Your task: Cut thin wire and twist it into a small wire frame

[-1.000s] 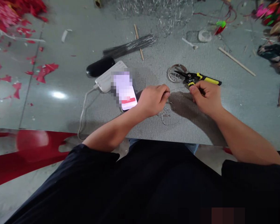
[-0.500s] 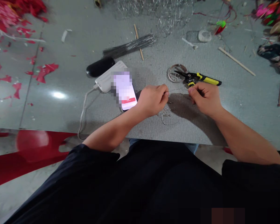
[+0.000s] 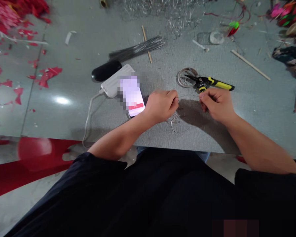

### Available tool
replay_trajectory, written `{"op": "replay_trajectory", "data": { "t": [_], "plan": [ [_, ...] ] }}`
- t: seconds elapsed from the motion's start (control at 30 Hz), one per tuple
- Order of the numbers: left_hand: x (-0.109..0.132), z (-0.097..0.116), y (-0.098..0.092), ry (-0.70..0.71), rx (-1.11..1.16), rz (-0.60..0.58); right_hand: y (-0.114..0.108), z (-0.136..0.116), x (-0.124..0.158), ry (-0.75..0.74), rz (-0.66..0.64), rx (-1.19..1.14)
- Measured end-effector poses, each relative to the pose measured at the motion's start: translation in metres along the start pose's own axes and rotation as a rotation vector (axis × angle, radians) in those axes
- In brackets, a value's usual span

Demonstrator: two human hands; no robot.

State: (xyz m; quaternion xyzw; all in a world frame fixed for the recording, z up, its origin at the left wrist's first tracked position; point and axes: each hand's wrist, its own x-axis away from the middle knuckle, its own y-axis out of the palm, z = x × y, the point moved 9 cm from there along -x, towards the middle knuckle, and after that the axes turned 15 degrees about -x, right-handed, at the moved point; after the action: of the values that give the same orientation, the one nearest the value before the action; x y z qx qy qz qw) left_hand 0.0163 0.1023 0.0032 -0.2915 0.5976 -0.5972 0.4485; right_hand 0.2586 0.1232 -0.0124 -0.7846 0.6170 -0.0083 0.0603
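Note:
Between my hands runs a thin metal wire point(image 3: 188, 95), slightly bowed. My left hand point(image 3: 162, 104) is closed on its left end, and the fingertips are turned out of sight. The right end is pinched between thumb and fingers of my right hand point(image 3: 215, 103). Just beyond that hand lie pliers point(image 3: 220, 84) with black and yellow handles, their jaws resting over a small round dish point(image 3: 181, 80). Below the wire, bent wire pieces point(image 3: 175, 125) lie on the table. A lit phone point(image 3: 134, 98) leans by my left wrist.
A white power strip point(image 3: 111, 87) with a cable and a black case point(image 3: 106, 71) lie left of the phone. Behind them is a bundle of straight wires point(image 3: 138, 47) over a wooden stick. Tangled wire point(image 3: 172, 16) covers the back; red scraps point(image 3: 48, 77) lie left.
Both hands stay almost in place, still holding the wire. A short wire end that showed below my left fingertips is no longer visible.

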Motion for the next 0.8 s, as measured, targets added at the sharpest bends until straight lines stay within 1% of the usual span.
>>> {"op": "replay_trajectory", "data": {
  "t": [0.17, 0.47, 0.6, 0.8],
  "plan": [
    [-0.0004, 0.0002, 0.0006, 0.007, -0.023, -0.004, 0.0017, -0.0016, -0.0006, 0.005, -0.004, 0.021],
    [-0.0014, -0.0025, -0.0008, -0.042, 0.059, -0.025, 0.001, -0.004, -0.0003, -0.03, -0.002, 0.11],
    [-0.0011, -0.0013, -0.0016, -0.038, 0.036, -0.028, 0.0013, -0.0061, -0.0001, -0.026, 0.002, 0.105],
    [-0.0013, -0.0014, -0.0013, -0.035, 0.018, -0.019, 0.001, 0.0015, -0.0018, -0.013, -0.012, 0.083]
  ]
}}
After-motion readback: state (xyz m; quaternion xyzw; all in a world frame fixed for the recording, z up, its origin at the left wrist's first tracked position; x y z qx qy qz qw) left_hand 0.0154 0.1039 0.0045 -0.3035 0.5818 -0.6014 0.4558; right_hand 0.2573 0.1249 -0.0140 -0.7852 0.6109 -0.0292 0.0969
